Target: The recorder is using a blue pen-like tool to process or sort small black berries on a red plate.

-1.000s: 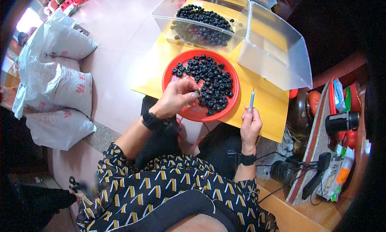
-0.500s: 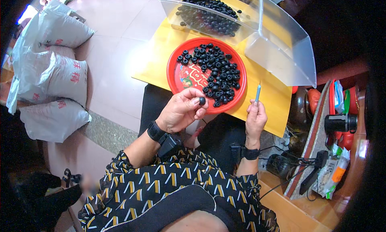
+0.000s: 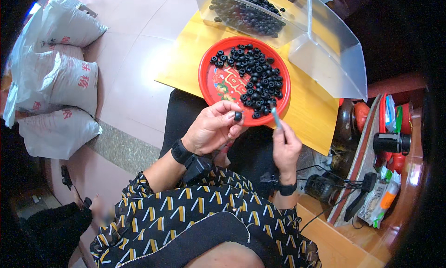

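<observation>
My left hand (image 3: 213, 128) pinches one small, round black piece (image 3: 238, 116) between thumb and fingertips, just off the near rim of a round red tray (image 3: 204, 87). Many more black pieces (image 3: 262, 84), several showing a hole in the middle, lie across the tray, mostly on its right half. In my right hand (image 3: 286, 147) is a slim pale-blue stick-like tool (image 3: 276, 118), held upright in the fingers beside the tray's near right rim. Its tip overlaps the dark pieces and is hard to make out. The held piece and the tool are apart.
The tray rests on a yellow board (image 3: 316, 124). Beyond it stand a clear plastic bin (image 3: 288, 31) with a heap of black pieces and another clear bin (image 3: 325, 59) on the right. White sacks (image 3: 74, 80) are at left. Cables (image 3: 320, 168) and a shelf of goods are at right.
My right hand has brought the tool leftward, from over the yellow board to the tray's rim, closer to my left hand. The left hand keeps its pinch on the black piece.
</observation>
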Motion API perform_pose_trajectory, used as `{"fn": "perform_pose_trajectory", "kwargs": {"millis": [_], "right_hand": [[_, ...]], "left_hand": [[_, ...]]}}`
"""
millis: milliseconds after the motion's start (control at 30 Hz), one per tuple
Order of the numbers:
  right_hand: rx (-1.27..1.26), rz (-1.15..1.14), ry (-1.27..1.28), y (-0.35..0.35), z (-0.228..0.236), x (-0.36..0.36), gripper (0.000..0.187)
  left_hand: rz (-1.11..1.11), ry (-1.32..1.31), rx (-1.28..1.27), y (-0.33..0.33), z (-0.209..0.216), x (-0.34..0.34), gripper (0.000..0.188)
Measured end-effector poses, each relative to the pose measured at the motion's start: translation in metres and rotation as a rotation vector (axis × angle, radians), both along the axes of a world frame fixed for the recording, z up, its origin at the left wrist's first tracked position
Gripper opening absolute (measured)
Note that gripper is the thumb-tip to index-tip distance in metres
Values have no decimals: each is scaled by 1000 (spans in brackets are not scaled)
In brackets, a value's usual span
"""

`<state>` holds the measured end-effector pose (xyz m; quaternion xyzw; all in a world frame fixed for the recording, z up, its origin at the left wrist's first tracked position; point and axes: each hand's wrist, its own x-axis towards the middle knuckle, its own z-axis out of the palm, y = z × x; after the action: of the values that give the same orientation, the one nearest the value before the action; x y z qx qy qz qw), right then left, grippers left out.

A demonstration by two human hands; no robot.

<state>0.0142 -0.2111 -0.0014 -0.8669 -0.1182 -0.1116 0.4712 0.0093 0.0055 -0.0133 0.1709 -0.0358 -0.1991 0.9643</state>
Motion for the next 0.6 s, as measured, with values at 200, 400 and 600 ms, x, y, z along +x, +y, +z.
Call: {"fn": "perform_pose_trajectory", "kwargs": {"millis": [200,400,600], "right_hand": [[-128,184,-150,22,24,-20,26],[-191,237,-169,25,28,-22,27],[-227,233,-199,24,26,-21,30]], "left_hand": [[40,59,69,-1,4,-4,23],[32,22,50,1,4,-5,21],[32,34,80,-1,5,-7,21]]}}
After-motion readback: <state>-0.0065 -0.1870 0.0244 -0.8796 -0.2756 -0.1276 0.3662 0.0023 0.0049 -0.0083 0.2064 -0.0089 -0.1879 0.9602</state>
